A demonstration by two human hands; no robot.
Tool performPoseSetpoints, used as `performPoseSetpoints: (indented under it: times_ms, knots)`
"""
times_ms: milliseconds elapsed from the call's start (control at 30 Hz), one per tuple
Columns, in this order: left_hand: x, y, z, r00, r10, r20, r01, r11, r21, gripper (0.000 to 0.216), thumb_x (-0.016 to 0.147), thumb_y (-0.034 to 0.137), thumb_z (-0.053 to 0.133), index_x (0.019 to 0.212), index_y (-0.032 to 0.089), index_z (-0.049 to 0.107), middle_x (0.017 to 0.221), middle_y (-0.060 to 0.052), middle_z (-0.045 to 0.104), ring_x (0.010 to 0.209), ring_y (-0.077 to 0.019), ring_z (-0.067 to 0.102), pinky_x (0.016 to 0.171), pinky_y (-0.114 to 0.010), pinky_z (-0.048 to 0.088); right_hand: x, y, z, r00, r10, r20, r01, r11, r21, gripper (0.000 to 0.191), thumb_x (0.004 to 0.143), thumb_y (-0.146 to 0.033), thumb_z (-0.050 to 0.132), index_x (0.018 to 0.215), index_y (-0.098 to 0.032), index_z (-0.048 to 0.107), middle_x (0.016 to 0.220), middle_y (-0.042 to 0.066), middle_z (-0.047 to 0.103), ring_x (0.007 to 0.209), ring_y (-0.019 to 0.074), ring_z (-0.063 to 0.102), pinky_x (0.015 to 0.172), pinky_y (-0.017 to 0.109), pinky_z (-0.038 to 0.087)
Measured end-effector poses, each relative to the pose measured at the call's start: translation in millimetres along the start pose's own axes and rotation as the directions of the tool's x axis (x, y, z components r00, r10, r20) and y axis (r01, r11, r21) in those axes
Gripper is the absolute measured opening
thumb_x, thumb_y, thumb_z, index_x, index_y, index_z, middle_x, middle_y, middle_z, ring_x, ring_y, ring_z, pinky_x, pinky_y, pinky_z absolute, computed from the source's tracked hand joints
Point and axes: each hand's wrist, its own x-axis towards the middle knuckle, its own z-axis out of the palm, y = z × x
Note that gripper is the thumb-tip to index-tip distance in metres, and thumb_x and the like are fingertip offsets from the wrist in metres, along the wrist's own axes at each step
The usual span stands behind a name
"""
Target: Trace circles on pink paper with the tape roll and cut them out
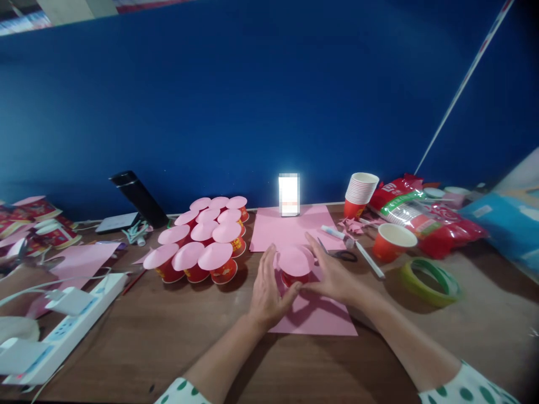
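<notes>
A red paper cup [288, 279] topped with a pink disc [296, 261] is over a pink sheet [314, 321] on the table [168, 336], between the left hand [268, 294] and right hand [330, 276]. Both curve around it, fingers loosely spread; whether they grip it cannot be told. Disc-topped cups [204, 230] stand in rows to the left, and scissors [345, 256] and tape [429, 283] lie to the right.

Table: shared craft workspace, seemingly a small workshop;
Cups: paper-topped cups [205, 231] in rows, left of the fingers [265, 275];
Tools: scissors [346, 256] and tape roll [415, 289], right of them;
Neighbour: another person's hand [28, 276], far left;
Partition: blue [252, 101], beyond them.
</notes>
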Motion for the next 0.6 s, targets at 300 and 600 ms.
performPoseSetpoints:
  times_ms: [300, 600]
  knots:
    - [-0.9, 3.7, -4.6, 0.993, 0.094, -0.07, -0.093, 0.996, 0.019, 0.074, 0.082, 0.039, 0.052, 0.141, 0.012, 0.015, 0.145, -0.021, 0.024, 0.134, -0.0314, 0.023, 0.105, -0.051, 0.028, 6.1, 5.4, -17.4, 0.986, 0.148, 0.077, -0.166, 0.919, 0.357, 0.101, 0.07, -0.044, 0.071, 0.145, -0.026, 0.006, 0.138, 0.017, 0.04, 0.126, 0.0274, 0.041, 0.099, 0.047, 0.037]
    - [-4.2, -3.2, 7.9, 0.995, -0.066, 0.076, 0.067, 0.998, -0.013, 0.088, 0.079, 0.043, 0.056, 0.143, 0.013, 0.004, 0.147, -0.021, 0.02, 0.136, -0.0304, 0.017, 0.107, -0.049, 0.026, 5.7, 6.4, -9.1, 0.938, 0.301, 0.172, -0.347, 0.808, 0.477, 0.094, 0.07, -0.047, 0.07, 0.144, -0.021, 0.017, 0.142, 0.02, 0.036, 0.131, 0.0303, 0.034, 0.104, 0.049, 0.031]
